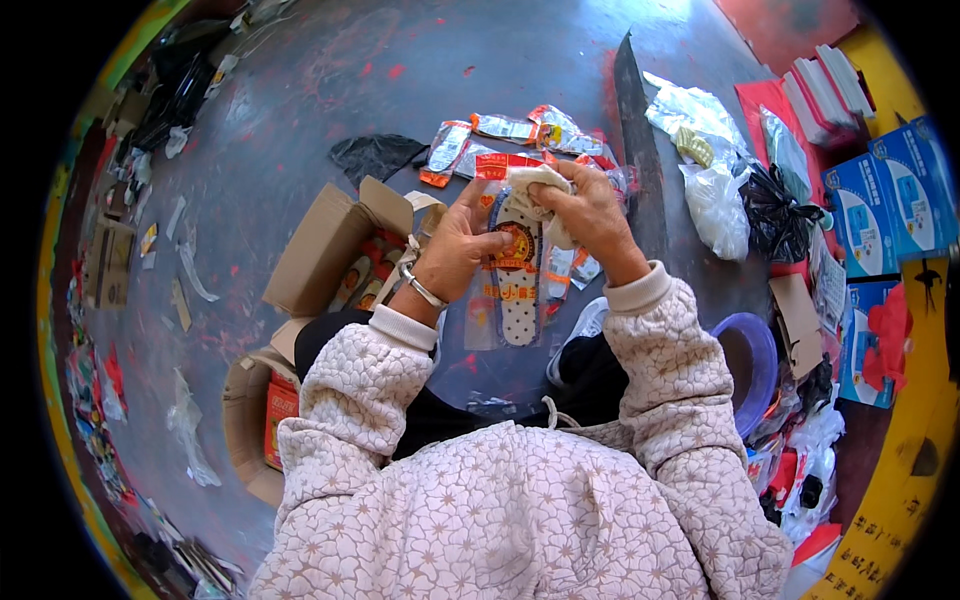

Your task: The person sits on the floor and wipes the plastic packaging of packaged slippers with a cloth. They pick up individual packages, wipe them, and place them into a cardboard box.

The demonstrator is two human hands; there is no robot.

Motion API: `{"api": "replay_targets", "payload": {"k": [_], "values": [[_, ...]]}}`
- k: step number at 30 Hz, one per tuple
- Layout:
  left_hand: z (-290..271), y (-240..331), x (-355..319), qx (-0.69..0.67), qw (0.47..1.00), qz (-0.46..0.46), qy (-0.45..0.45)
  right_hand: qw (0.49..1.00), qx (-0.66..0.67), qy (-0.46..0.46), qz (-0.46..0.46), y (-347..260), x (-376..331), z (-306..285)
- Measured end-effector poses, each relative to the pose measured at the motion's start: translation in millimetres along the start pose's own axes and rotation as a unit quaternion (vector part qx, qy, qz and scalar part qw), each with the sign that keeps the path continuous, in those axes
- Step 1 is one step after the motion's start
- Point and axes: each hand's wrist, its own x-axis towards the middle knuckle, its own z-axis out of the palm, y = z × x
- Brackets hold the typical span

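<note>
In front of my lap hangs a clear plastic packet with a white, dark-dotted insole (519,318) inside and a red header at its top. My left hand (452,255) grips the packet's left side, its thumb lying across the front. Bunched in my right hand (592,208) is a white cloth (528,188), pressed against the packet's upper part. Beyond my hands, several silver-and-orange foil packets (505,128) lie on the floor. To the left of my left hand, an open cardboard box (318,245) contains more packaged insoles (352,283).
A second cardboard box (247,420) stands by my left side. A dark upright strip (640,150), white plastic bags (712,200) and a purple tub (752,365) are on the right. Blue boxes (868,210) are stacked farther right. A black bag (378,157) and scraps lie about the floor.
</note>
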Motion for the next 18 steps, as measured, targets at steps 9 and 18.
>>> {"api": "replay_targets", "payload": {"k": [9,18], "values": [[0,-6,2,-0.011,1.0,-0.008,-0.009,0.989,-0.004,0.15,-0.021,11,8,-3],[-7,-4,3,-0.082,0.996,-0.022,0.023,0.937,0.017,0.349,0.009,15,23,-47]]}}
